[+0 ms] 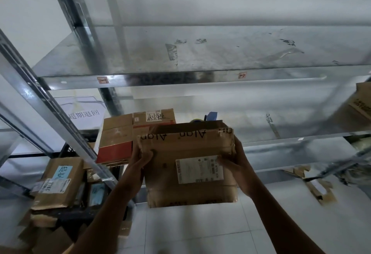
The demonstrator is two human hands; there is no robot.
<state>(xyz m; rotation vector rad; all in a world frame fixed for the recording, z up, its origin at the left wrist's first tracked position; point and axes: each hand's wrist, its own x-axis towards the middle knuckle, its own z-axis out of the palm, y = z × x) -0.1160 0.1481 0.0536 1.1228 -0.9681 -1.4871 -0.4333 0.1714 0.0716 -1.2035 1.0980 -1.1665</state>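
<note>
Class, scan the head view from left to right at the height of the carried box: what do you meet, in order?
Brown cardboard parcel with pale blue label → red-and-brown cardboard box → left grip → carried brown cardboard box with white shipping label → right grip → torn brown cardboard scrap.

Parcel depot/stockroom: galvanized steel shelving (180, 77), labelled cardboard pkgs (58, 183) (handwritten names), tiled floor.

A plain brown cardboard box (188, 165) carries a white shipping label (199, 169) with black print, plus black handwriting. Behind it, another brown box (117, 139) has a red band along its bottom. The shelving (180, 77) is shiny silver-grey metal. A lower brown parcel (60, 181) bears a light-blue sticker (61, 171).
</note>
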